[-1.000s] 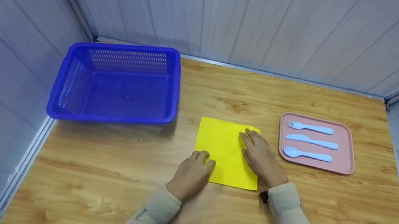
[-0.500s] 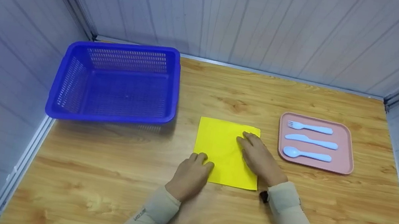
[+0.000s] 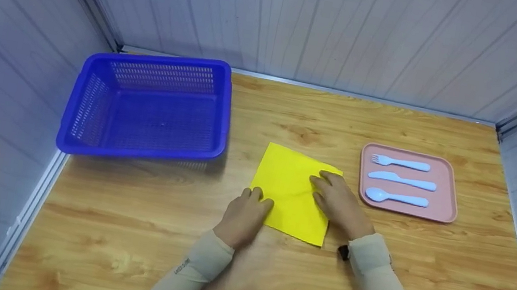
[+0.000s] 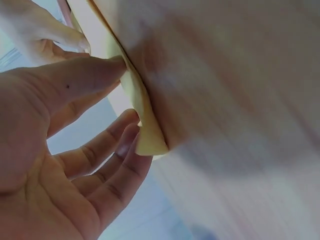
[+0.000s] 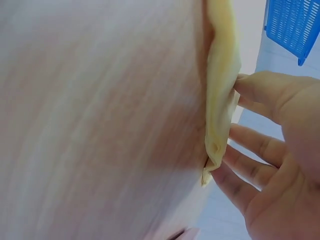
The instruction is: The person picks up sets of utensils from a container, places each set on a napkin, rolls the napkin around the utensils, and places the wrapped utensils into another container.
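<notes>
A folded yellow cloth (image 3: 290,192) lies slightly turned on the wooden table between both hands. At its lower left side, my left hand (image 3: 244,216) rests its loosely bent fingers on the cloth. The left wrist view shows the left thumb (image 4: 95,72) and fingertips touching the cloth's edge (image 4: 145,120). On the right side, my right hand (image 3: 340,203) presses its spread fingers on the cloth near the upper right corner. Layers show at the cloth's edge (image 5: 220,110) in the right wrist view, with the right thumb (image 5: 260,87) against it.
A blue plastic basket (image 3: 139,152) stands at the back left. To the right, a pink tray (image 3: 444,197) holds a light blue fork (image 3: 402,163), knife (image 3: 405,180) and spoon (image 3: 399,198). Panel walls (image 3: 280,17) enclose the table's back and sides.
The yellow cloth has turned clockwise, its upper left corner now farther back and its bottom edge slanting. The left hand has shifted slightly forward and left; the right hand stays nearly in place.
</notes>
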{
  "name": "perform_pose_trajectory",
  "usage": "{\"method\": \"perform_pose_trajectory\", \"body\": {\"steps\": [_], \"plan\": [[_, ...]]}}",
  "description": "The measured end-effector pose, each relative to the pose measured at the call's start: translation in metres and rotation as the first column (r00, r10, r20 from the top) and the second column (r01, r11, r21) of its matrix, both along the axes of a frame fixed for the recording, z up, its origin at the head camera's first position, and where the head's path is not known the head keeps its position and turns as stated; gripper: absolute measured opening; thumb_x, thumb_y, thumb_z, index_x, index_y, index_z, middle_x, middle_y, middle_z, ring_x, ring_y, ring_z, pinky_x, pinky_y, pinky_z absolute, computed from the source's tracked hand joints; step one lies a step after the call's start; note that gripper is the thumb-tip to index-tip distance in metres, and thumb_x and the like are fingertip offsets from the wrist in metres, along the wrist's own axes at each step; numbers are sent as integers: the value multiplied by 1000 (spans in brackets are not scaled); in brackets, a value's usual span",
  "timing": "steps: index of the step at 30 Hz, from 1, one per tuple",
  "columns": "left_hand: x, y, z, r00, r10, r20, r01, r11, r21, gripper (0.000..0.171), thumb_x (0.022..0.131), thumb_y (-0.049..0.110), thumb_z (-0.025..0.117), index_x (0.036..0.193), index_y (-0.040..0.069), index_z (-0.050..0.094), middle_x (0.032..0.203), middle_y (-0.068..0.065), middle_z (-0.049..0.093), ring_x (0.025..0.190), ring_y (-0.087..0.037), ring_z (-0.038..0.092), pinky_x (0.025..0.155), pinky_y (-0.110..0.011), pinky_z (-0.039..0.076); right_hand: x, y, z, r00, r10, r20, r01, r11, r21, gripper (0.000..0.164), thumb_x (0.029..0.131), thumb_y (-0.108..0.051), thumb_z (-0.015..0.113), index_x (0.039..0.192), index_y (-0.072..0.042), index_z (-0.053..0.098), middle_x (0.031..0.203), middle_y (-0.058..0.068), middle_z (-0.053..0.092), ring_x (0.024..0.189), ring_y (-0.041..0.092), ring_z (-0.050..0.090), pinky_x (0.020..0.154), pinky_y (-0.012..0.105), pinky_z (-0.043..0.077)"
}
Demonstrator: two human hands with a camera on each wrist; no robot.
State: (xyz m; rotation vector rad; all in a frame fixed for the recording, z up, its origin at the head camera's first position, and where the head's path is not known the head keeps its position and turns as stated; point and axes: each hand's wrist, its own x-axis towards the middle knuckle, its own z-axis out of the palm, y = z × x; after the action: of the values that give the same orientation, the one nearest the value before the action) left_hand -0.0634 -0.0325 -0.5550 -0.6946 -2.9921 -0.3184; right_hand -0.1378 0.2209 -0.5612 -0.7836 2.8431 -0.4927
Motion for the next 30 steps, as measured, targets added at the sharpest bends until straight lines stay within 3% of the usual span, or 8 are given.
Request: {"method": "perform_pose_trajectory", "body": {"steps": [4,9,14,18,30], "plan": [[-9,-1,2,996,26,84,-27,1000,13,19,90,-7,61,99,9,68,103,-17,58,83,-32,55,56,-38,52,1,0,0,999,-29,-41,30,999,19,41,98,-17,66,135,-3,60,136,26,51,125,43,49,104,54,42],[-21,-2,3,989,43,138,-47,999,27,18,92,-8,59,101,5,66,109,-20,57,90,-35,55,63,-41,55,3,-1,1,994,-56,-93,61,997,51,38,97,-20,66,130,-2,64,128,26,56,115,42,54,97,51,47],[-31,-1,4,980,60,190,-66,997,28,12,94,5,61,105,3,65,113,-21,56,97,-37,54,64,-42,56,7,-1,2,993,-97,-75,100,994,40,40,97,-24,68,130,-2,64,125,25,56,109,41,54,93,51,49],[-36,-1,4,973,58,222,-72,996,58,23,94,16,67,111,1,64,119,-22,54,105,-39,52,71,-44,57,10,-1,1,990,-132,-56,134,990,52,43,97,-27,67,131,-2,62,124,25,54,107,41,53,91,50,48],[-50,-8,4,944,39,327,-82,989,119,31,93,13,68,123,6,61,133,-20,47,123,-40,45,88,-46,53,19,-1,1,980,-197,12,196,979,48,49,98,-32,66,136,-3,58,126,24,48,111,39,47,94,51,45]]}}
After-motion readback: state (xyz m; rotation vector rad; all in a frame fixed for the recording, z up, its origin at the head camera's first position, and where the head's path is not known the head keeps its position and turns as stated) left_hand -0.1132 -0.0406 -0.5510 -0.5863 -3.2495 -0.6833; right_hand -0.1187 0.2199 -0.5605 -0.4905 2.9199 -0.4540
